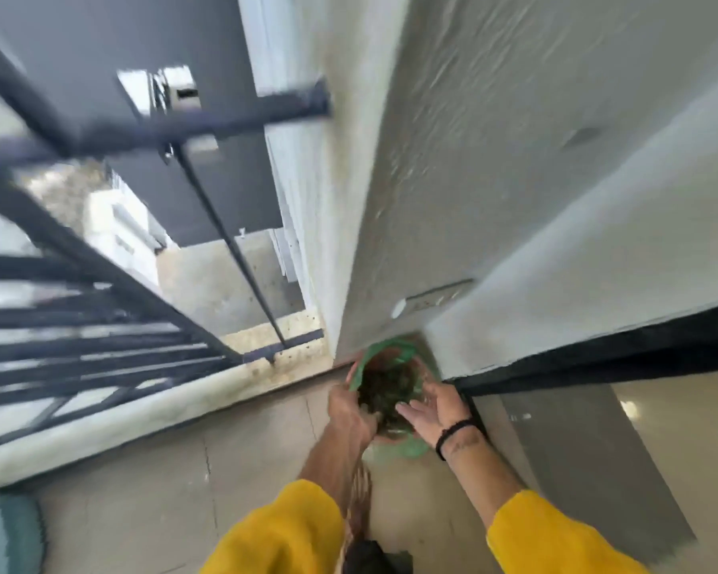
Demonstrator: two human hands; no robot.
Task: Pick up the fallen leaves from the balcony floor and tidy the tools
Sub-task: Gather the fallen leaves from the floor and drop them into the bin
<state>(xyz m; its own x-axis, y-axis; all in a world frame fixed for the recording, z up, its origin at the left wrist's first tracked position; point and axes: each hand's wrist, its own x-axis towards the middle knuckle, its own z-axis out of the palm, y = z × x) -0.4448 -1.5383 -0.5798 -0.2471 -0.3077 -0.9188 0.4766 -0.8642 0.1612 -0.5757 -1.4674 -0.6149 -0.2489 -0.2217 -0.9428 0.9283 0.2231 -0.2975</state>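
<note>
1. Left hand [351, 410] curls round the near-left rim of the green bag [384, 356], gripping it; whether it also holds leaves, cannot tell.
2. Right hand [425, 403] sits at the bag's 4 o'clock, fingers straight and released, palm toward the mouth.
3. Leaves [386, 391], dark and blurred, lie inside the bag between both hands, at roughly 12 o'clock from the wrists.
4. Bag stands in the corner where wall [452, 180] meets balcony floor [233, 457]; railing [100, 283] at 10 o'clock.
5. Broom-like bristles [359, 503] under the left forearm; unclear.
</note>
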